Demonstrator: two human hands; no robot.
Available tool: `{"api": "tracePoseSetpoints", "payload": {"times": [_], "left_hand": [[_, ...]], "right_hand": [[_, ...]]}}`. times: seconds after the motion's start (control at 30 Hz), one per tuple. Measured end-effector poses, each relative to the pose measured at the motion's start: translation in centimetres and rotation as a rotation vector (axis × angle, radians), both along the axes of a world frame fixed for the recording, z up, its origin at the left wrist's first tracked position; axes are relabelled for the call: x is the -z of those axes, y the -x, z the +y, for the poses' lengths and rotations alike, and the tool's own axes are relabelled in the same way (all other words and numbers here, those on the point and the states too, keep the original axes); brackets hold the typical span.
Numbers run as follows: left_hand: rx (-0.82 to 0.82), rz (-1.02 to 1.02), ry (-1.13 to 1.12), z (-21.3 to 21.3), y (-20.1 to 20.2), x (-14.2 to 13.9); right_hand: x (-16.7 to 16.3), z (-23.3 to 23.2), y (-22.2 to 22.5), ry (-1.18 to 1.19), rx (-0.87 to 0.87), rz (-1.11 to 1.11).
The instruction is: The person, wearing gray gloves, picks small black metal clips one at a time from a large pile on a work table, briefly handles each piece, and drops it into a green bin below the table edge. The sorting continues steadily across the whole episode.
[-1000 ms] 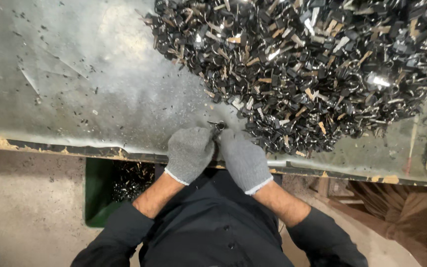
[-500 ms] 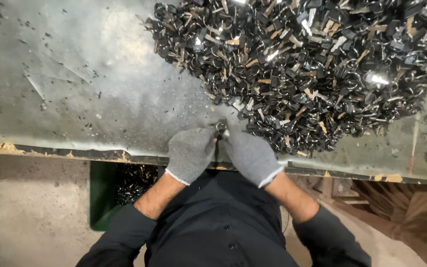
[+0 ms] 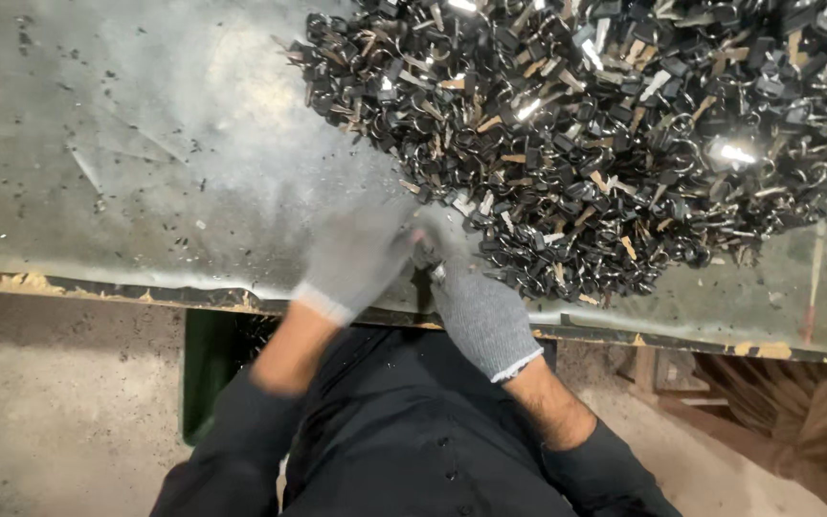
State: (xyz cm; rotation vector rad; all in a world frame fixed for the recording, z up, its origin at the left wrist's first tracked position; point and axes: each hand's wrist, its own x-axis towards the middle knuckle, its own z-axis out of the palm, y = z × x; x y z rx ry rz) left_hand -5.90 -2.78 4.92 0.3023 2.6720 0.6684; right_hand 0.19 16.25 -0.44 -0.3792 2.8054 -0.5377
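Both gloved hands, left hand (image 3: 354,257) and right hand (image 3: 476,308), pinch 1 small part (image 3: 428,257) between them; pile (image 3: 605,144) lies far right.

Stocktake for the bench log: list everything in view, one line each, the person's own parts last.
pile of small metal parts: one big heap, too many to count, black with silvery rings and tan bits, upper right of the tabletop.
tabletop: one, grey, scuffed and dusty, across the upper frame; its near edge is chipped.
green bin: one, under the table edge at left, mostly hidden.
floor: pale, dusty, lower left.
wooden slats: brown, lower right under the table.
dark garment: one, black, bottom centre.
left hand: grey knit glove, blurred, at the near edge of the pile.
right hand: grey knit glove, beside the left, fingers at the pile's edge.
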Motion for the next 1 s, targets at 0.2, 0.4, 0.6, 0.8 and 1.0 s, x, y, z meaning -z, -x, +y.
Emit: {"api": "tracePoseSetpoints", "payload": {"times": [0.2,0.4,0.6,0.8,1.0], "left_hand": [[0.13,0.587,-0.063,1.9,0.8,9.6],[-0.089,0.531,-0.205,2.6,-2.5,10.1],[-0.022,0.498,-0.097,5.6,-0.5,8.9],[0.105,0.557,-0.03,3.0,-2.1,8.3],[-0.119,0.429,-0.198,1.5,-3.1,7.7]], "right_hand": [[0.4,0.9,0.3,-0.066,-0.073,-0.027],[1.0,1.6,-0.7,-0.007,-0.06,-0.041],[0.6,1.8,-1.1,-0.113,-0.166,0.027],[0.6,1.6,-0.5,0.025,0.038,-0.179],[-0.1,0.4,1.0,0.17,0.136,-0.107]]}}
